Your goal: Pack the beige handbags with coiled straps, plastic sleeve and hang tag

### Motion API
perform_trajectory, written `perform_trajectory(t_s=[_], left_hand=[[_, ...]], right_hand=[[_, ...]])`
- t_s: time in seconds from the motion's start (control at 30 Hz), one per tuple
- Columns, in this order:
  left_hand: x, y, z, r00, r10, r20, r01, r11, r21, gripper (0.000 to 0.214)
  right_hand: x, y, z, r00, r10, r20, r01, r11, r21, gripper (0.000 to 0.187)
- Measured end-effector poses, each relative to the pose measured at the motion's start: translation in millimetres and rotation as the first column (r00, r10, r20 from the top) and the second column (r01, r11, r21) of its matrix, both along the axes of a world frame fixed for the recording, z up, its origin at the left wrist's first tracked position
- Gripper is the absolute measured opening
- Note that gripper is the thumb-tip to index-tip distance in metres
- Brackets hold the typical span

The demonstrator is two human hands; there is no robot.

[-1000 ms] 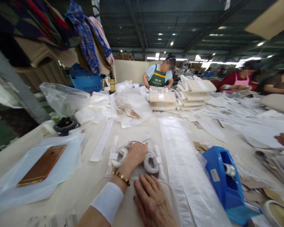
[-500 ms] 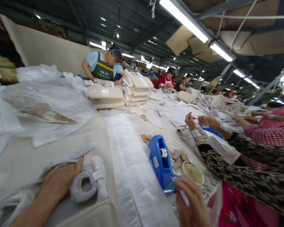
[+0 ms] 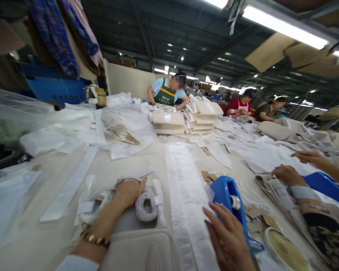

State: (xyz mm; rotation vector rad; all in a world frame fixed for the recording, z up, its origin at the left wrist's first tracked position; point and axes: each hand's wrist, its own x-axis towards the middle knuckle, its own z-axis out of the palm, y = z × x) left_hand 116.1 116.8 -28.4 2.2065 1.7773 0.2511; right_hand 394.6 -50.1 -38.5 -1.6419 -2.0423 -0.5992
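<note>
My left hand [image 3: 127, 192] lies palm down on a bundle of coiled white cords with white straps [image 3: 147, 205], fingers stretched over it. A beaded bracelet sits on that wrist. My right hand [image 3: 228, 239] is spread open, fingers apart, beside the blue tape dispenser [image 3: 228, 195], over the edge of a long white plastic strip [image 3: 186, 192]; it holds nothing I can see. A cream padded piece [image 3: 138, 250] lies just in front of me under both arms.
A neighbour's two hands [image 3: 288, 174] work on a stack of sheets at the right. A round tin [image 3: 285, 250] sits by the dispenser. Stacked cream cushions [image 3: 168, 120], plastic bags [image 3: 127, 126] and several other workers are farther back. A black roll [image 3: 0, 156] lies far left.
My head turned right, then back left. My right hand left the padded piece, went to the tape dispenser, and now hovers open beside it. My left hand stayed on the cord bundle.
</note>
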Motion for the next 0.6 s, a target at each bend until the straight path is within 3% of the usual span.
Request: perform_trajectory(t_s=[0.07,0.13,0.27,0.47,0.6], left_hand=[[0,1,0.8,0.997,-0.037,-0.062,0.035,0.998,-0.043,0.053],[-1,4,0.3,0.993,-0.058,-0.099,0.05,0.996,-0.074,0.055],[-3,9,-4.8,0.995,-0.049,-0.085,0.04,0.994,-0.098,0.058],[-13,14,-5.9,0.998,0.02,0.059,-0.013,0.993,-0.119,0.069],[-26,16,7.0,0.973,0.05,0.223,-0.026,0.993,-0.113,0.067]], right_hand=[[-38,31,-14.0,0.998,0.042,0.042,-0.038,0.993,-0.108,0.033],[-60,55,-31.3,0.999,0.008,0.035,0.001,0.964,-0.264,0.034],[-70,72,-49.4,0.999,-0.025,-0.023,0.009,0.853,-0.522,0.045],[-71,71,-45.2,0.989,0.135,-0.057,-0.145,0.846,-0.513,0.038],[-64,75,-59.1,0.989,0.146,-0.036,-0.147,0.891,-0.43,0.037]])
